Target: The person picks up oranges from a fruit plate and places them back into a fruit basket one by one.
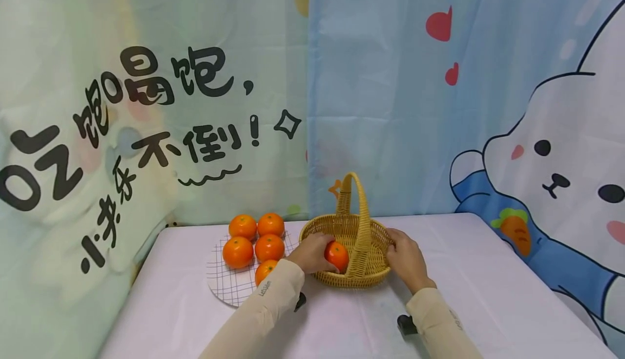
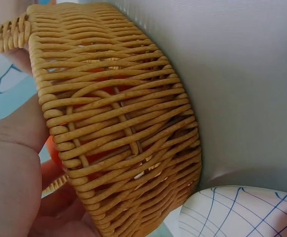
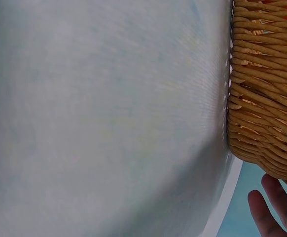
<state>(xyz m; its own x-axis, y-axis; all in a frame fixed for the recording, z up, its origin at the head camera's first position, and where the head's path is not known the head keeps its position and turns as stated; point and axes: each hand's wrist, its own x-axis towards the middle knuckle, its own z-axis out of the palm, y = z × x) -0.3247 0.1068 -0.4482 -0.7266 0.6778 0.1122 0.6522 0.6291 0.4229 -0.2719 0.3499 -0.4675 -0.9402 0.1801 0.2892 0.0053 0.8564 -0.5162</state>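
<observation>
Orange (image 1: 338, 256) showing inside basket (image 1: 344, 281), left of its handle (image 1: 362, 234); left hand (image 1: 311, 251) nearer, holding it over basket's left rim; right hand (image 1: 406, 256) gripping basket's right rim.

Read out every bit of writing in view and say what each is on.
"吃饱喝饱," in black, on the pale green backdrop cloth.
"小快乐不倒!" in black, below it on the same cloth.
"LetsSlim", small, so the spelling is uncertain, on the left sleeve.
Faint print on the right sleeve: too small to read.
</observation>
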